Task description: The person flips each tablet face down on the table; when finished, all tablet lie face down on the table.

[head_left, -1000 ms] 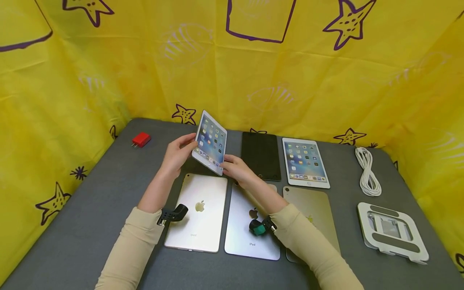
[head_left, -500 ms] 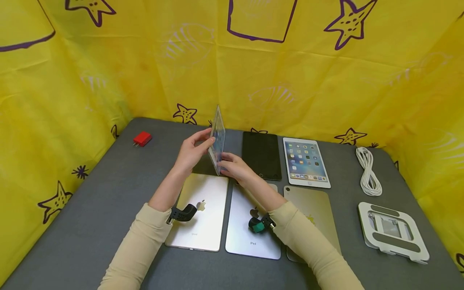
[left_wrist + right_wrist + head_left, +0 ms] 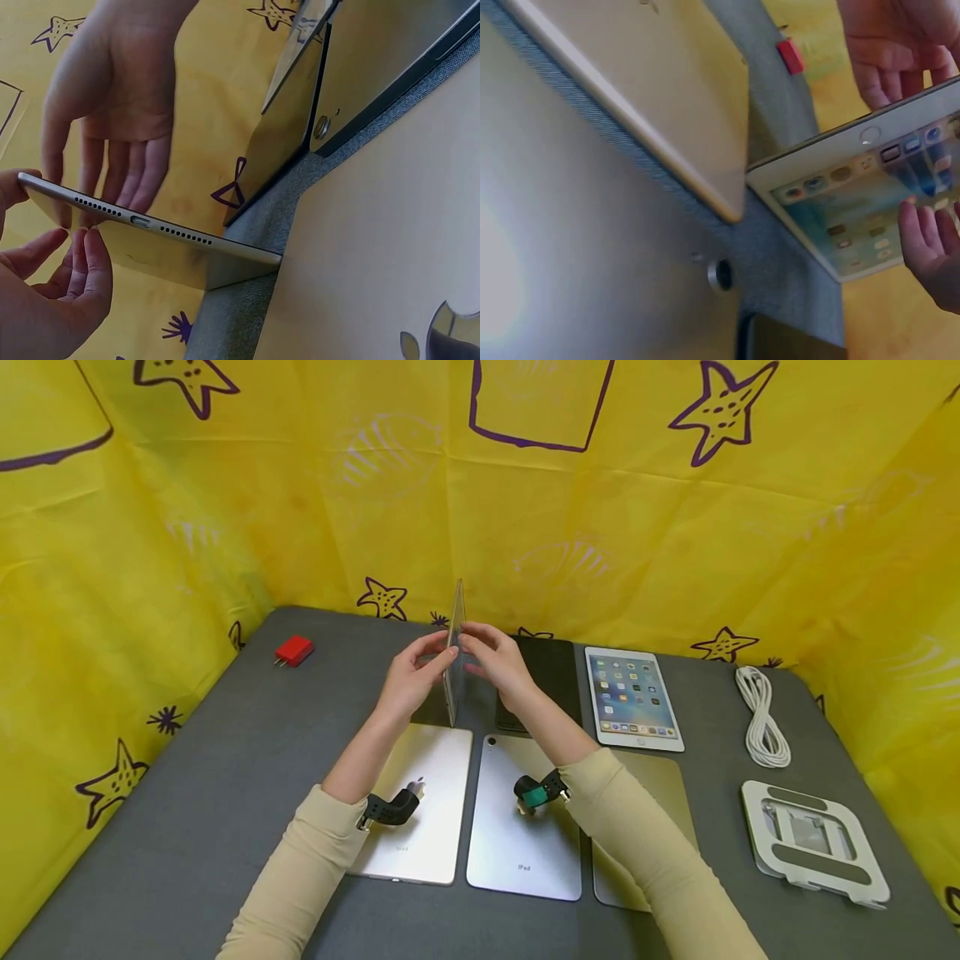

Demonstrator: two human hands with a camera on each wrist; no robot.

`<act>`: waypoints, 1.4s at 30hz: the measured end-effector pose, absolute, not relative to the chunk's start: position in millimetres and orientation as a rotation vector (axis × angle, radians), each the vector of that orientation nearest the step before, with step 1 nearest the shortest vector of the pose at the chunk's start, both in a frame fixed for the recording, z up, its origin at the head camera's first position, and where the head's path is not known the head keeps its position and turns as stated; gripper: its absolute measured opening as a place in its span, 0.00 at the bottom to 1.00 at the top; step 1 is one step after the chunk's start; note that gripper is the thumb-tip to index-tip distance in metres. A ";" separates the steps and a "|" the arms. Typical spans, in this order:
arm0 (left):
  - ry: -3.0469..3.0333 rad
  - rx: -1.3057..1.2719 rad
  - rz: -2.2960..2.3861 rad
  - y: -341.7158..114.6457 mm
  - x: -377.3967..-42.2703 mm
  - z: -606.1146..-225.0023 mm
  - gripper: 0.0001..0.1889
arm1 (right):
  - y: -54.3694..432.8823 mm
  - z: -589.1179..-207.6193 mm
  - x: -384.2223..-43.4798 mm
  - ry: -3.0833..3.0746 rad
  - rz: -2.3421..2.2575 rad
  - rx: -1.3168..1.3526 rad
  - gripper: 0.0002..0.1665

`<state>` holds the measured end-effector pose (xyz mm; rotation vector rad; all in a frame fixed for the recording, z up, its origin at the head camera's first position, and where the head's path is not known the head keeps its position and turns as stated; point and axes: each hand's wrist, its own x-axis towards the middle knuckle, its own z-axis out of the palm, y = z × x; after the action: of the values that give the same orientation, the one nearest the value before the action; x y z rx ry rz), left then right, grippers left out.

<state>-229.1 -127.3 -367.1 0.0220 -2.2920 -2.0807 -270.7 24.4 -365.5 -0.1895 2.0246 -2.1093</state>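
Observation:
A white-framed tablet (image 3: 452,697) stands on its long edge on the grey table, almost edge-on in the head view. Its lit screen, with a round home button, faces right in the right wrist view. My left hand (image 3: 411,683) grips it from the left, thumb at its upper edge and fingers against the back. My right hand (image 3: 504,667) is on the screen side, fingertips touching the glass about midway along. In the left wrist view the tablet's end edge shows speaker holes and a charging port. Just in front of it lies a gold-backed tablet (image 3: 431,793), face down.
To its right lie a silver tablet (image 3: 517,852) and another gold tablet (image 3: 660,785), backs up. Behind are a dark tablet (image 3: 551,664) and a white tablet (image 3: 633,697). A white cable (image 3: 759,718) and folded stand (image 3: 813,843) lie right; a red charger (image 3: 294,650) lies left.
The held tablet has turned from showing its screen to standing edge-on. My left hand has moved right; my right hand has let go of the lower corner and moved up along the screen.

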 end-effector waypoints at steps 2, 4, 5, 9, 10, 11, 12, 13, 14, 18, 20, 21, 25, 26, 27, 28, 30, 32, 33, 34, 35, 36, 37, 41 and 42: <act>-2.293 0.033 -2.082 -126.4 -229.5 -368.4 0.24 | 21.8 -362.4 -273.1 2.045 -2.125 -0.226 0.23; -2.298 0.038 -2.085 -125.6 -229.4 -369.3 0.24 | 19.7 -361.1 -275.1 2.062 -2.129 -0.249 0.24; -2.301 0.040 -2.088 -125.3 -229.4 -369.7 0.24 | 18.9 -360.7 -275.6 2.068 -2.129 -0.257 0.24; -2.306 0.038 -2.093 -124.5 -228.7 -370.0 0.24 | 16.7 -359.6 -276.2 2.077 -2.124 -0.286 0.26; -2.303 0.036 -2.094 -124.6 -228.5 -370.0 0.24 | 16.4 -359.2 -276.0 2.077 -2.122 -0.292 0.26; -2.300 0.035 -2.096 -124.6 -228.6 -370.1 0.24 | 16.1 -358.8 -275.7 2.078 -2.118 -0.298 0.26; -2.298 0.031 -2.097 -124.8 -228.5 -370.1 0.24 | 15.8 -358.6 -275.7 2.079 -2.114 -0.304 0.26; -2.301 0.030 -2.096 -124.7 -228.2 -370.0 0.24 | 16.1 -358.3 -275.3 2.079 -2.109 -0.306 0.26; -2.299 0.033 -2.102 -124.7 -228.0 -370.0 0.24 | 16.4 -358.1 -275.2 2.076 -2.107 -0.306 0.26; -2.304 0.038 -2.124 -124.9 -227.6 -371.1 0.25 | 18.9 -358.3 -275.4 2.056 -2.105 -0.294 0.25; -2.304 0.054 -2.143 -125.0 -227.3 -371.9 0.25 | 20.4 -358.3 -275.5 2.051 -2.103 -0.285 0.25; -2.304 0.062 -2.154 -125.1 -227.4 -372.6 0.25 | 21.1 -358.5 -275.6 2.051 -2.102 -0.282 0.25; -2.331 0.122 -2.203 -126.3 -228.8 -377.6 0.25 | 24.4 -358.8 -275.6 2.045 -2.100 -0.267 0.25; -2.350 0.130 -2.217 -127.0 -229.6 -379.8 0.25 | 25.5 -358.9 -275.5 2.038 -2.103 -0.263 0.25; -2.378 0.129 -2.221 -127.9 -230.5 -381.9 0.25 | 26.7 -358.9 -275.4 2.034 -2.107 -0.261 0.25; -2.405 0.125 -2.230 -128.5 -231.5 -384.2 0.25 | 28.5 -358.8 -275.2 2.031 -2.110 -0.257 0.25; -2.458 0.105 -2.251 -129.9 -233.4 -388.8 0.26 | 32.6 -358.9 -274.8 2.024 -2.120 -0.252 0.25; -2.489 0.086 -2.295 -131.5 -235.3 -393.1 0.26 | 37.1 -359.0 -274.4 2.015 -2.131 -0.240 0.25; -2.498 0.085 -2.321 -132.1 -235.9 -395.0 0.27 | 39.7 -359.1 -274.2 2.014 -2.134 -0.233 0.25; -2.502 0.084 -2.350 -132.5 -236.4 -396.9 0.28 | 42.4 -359.4 -274.0 2.011 -2.137 -0.225 0.25; -2.506 0.085 -2.380 -132.9 -236.9 -398.9 0.28 | 45.1 -359.5 -273.8 2.009 -2.141 -0.215 0.26; -2.510 0.086 -2.410 -133.1 -237.3 -400.8 0.29 | 47.9 -359.7 -273.4 2.003 -2.148 -0.198 0.26; -2.513 0.089 -2.436 -133.5 -237.5 -402.6 0.29 | 50.6 -359.7 -272.9 1.998 -2.155 -0.180 0.26; -2.501 0.108 -2.518 -133.6 -237.8 -408.0 0.30 | 61.4 -360.8 -269.9 1.963 -2.193 -0.116 0.28; -2.500 0.109 -2.525 -133.9 -237.9 -409.1 0.30 | 64.0 -361.6 -269.2 1.944 -2.209 -0.101 0.28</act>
<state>-237.9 -133.9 -409.1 0.1088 -2.4998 -2.5255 -269.2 64.0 -361.6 -0.1008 1.9439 -2.2085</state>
